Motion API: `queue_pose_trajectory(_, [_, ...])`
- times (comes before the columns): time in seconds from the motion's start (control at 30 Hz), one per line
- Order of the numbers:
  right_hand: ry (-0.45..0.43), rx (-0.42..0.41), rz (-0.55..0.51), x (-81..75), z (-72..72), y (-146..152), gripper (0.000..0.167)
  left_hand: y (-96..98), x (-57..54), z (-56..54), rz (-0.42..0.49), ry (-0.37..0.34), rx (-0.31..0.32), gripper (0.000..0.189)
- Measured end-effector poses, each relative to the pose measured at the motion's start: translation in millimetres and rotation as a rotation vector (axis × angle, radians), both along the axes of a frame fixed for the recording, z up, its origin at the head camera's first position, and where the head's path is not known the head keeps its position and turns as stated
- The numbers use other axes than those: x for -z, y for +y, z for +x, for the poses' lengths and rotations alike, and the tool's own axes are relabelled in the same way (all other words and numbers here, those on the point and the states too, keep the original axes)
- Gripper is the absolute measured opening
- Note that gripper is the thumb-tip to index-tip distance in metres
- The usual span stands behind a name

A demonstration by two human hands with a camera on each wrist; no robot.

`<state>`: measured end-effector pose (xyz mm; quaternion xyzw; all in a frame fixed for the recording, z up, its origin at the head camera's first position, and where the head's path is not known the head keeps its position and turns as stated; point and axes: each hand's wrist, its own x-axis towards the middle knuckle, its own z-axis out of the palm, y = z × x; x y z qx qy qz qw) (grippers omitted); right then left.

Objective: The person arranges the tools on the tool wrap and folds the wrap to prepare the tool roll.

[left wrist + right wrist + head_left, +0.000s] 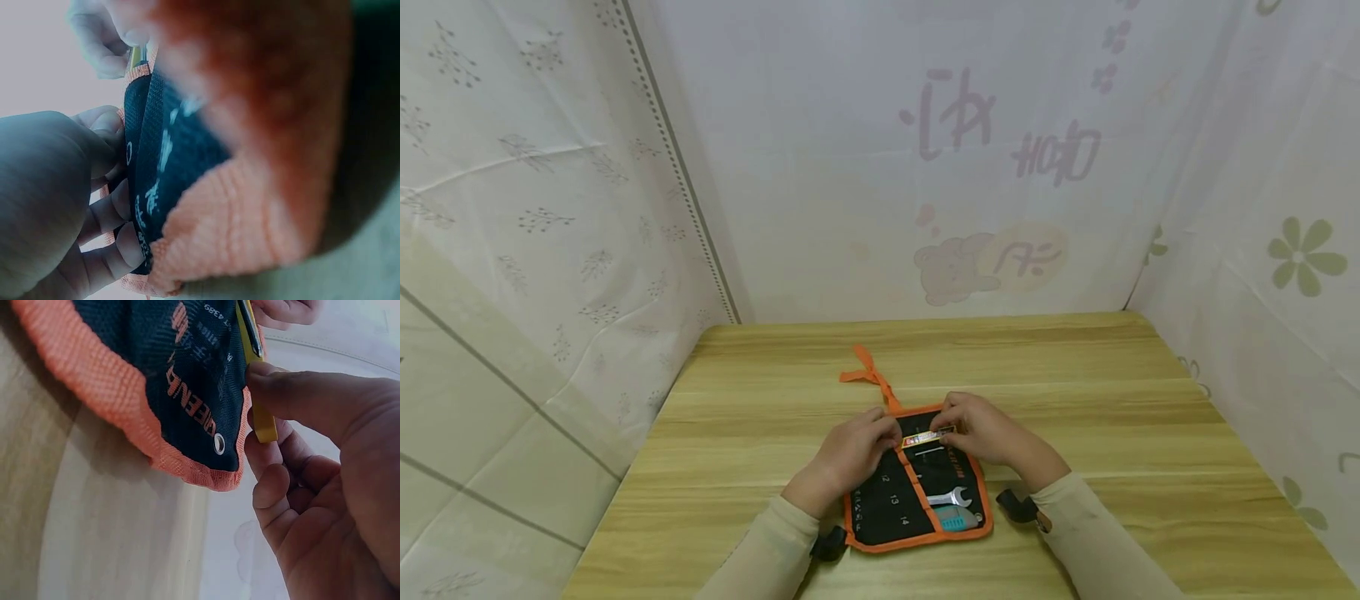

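Observation:
A black tool pouch [880, 525] with orange edging lies on the table, numbers printed down its left part. My left hand [853, 454] pinches the pouch's fabric near its top left; in the left wrist view its fingers [115, 206] bend against the black cloth. Between thumb and finger, my right hand [985, 425] pinches one end of a slim yellow-edged packet [922, 437] with a printed label. That packet lies across the upper part of the pouch, its left end by the left hand. An open-end wrench [951, 497] and a teal-and-grey tool [955, 521] sit lower in the pouch, partly covered.
An orange tie strap [867, 367] runs from the pouch's top toward the back of the wooden table [760, 367]. Patterned cloth [820, 167] hangs behind the table and at both sides. Each wrist carries a black camera mount [1017, 506].

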<state>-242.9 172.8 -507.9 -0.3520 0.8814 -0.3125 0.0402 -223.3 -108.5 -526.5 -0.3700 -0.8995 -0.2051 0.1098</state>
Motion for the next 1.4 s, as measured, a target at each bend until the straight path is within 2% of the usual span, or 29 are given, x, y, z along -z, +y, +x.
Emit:
queue_pose_trajectory(0.23, [-0.003, -0.011, 0.024, -1.9, 4.0, -6, 0.02, 3.0, -3.3, 2.6, 0.0, 0.022, 0.027, 0.01])
queue_pose_trajectory(0.67, [0.032, -0.018, 0.031, 6.0, 5.4, -10, 0.021, 3.8, 0.4, 4.0, -0.04, 0.027, 0.002, 0.013])
queue_pose_trajectory(0.9, [0.03, -0.081, 0.003, 8.6, 8.0, -22, 0.015, 9.1, -1.2, 5.6, -0.059, 0.025, 0.029, 0.014])
queue_pose_trajectory(1.13, [-0.011, -0.038, 0.023, 8.3, 10.9, -26, 0.016, 9.8, -1.5, 7.2, -0.04, -0.017, 0.03, 0.015])
queue_pose_trajectory(1.4, [-0.048, 0.008, 0.037, 8.7, 8.9, -21, 0.009, 8.7, 0.2, 6.3, -0.023, -0.017, 0.03, 0.013])
